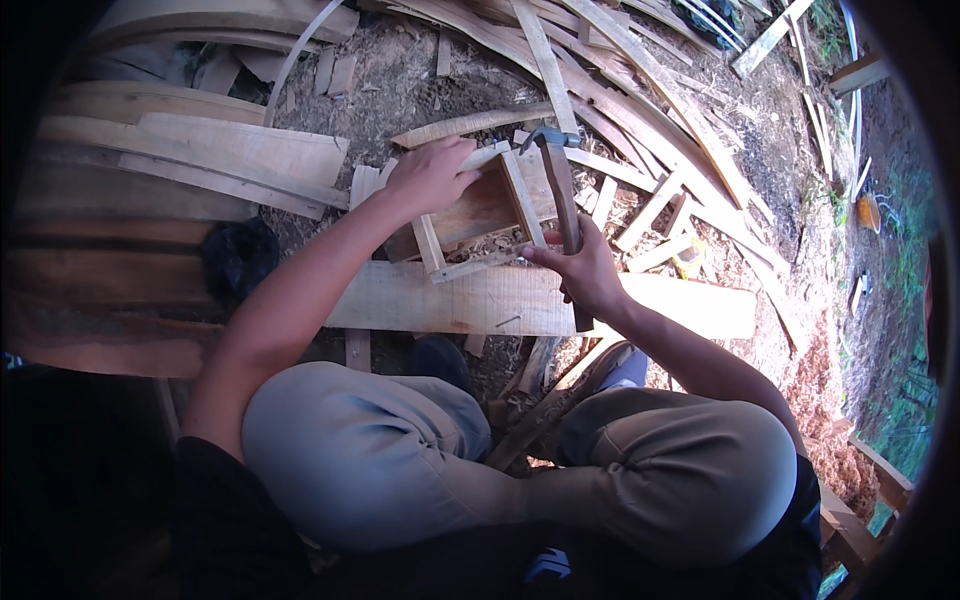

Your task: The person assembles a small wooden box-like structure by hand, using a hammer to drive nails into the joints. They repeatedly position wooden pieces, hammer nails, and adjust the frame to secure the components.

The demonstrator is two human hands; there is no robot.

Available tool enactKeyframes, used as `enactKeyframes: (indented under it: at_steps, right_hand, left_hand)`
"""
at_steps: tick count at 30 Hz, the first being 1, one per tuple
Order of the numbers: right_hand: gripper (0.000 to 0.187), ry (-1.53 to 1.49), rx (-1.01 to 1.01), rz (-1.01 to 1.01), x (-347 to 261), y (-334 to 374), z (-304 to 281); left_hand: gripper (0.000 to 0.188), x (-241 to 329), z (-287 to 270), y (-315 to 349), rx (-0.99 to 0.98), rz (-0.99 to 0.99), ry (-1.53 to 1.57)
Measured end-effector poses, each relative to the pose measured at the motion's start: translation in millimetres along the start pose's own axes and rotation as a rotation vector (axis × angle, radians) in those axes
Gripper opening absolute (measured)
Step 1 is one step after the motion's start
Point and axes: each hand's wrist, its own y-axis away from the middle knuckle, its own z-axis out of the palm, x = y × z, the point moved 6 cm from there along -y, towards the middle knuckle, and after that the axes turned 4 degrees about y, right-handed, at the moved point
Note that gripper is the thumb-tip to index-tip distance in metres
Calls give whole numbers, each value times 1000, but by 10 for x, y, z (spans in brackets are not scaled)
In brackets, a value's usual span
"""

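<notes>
A small rectangular wooden frame (pixel 528 200) of narrow slats rests at the far edge of a pale plank (pixel 440 297) in front of my knees. My left hand (pixel 432 175) is closed over the frame's far left corner, its fingers curled on the far slat. In my right hand (pixel 590 270) is a claw hammer (pixel 560 180), gripped by its wooden handle. The hammer stands nearly upright, head up, above the frame's right side; my right thumb comes close to the frame's near right corner. A single nail (pixel 510 320) lies on the plank near its front edge.
Wide boards (pixel 230 150) are stacked at the left, beside a black plastic bag (pixel 238 258). Long curved strips (pixel 660 110) spread across the far right. Offcuts (pixel 650 215) and wood shavings (pixel 820 370) cover ground at the right. My bent knees (pixel 330 440) border the plank's near side.
</notes>
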Motion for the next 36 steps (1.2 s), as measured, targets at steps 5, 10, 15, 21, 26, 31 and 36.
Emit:
enactKeyframes:
  at_steps: [5, 10, 15, 21, 26, 31, 36]
  right_hand:
    - [45, -174, -81, 30, 56, -34, -56]
    - [46, -385, -200, -34, -129, -56, -235]
    - [44, 180, -141, -153, -195, -102, -571]
    - [41, 534, 34, -337, -533, 138, -513]
    - [35, 643, 86, -456, -692, 243, -475]
    - [34, 698, 194, -663, -938, 287, -578]
    - [25, 583, 406, -598, -1242, 436, -694]
  left_hand:
    - [46, -15, 23, 13, 82, 79, 12]
    - [41, 14, -8, 26, 108, 50, 25]
    - [41, 19, -44, 77, 84, 35, 14]
    - [34, -35, 13, 15, 68, 43, -63]
    - [29, -26, 17, 22, 87, 89, -38]
    - [29, -70, 27, 49, 115, 96, -69]
    - [29, -68, 50, -2, 37, 72, -54]
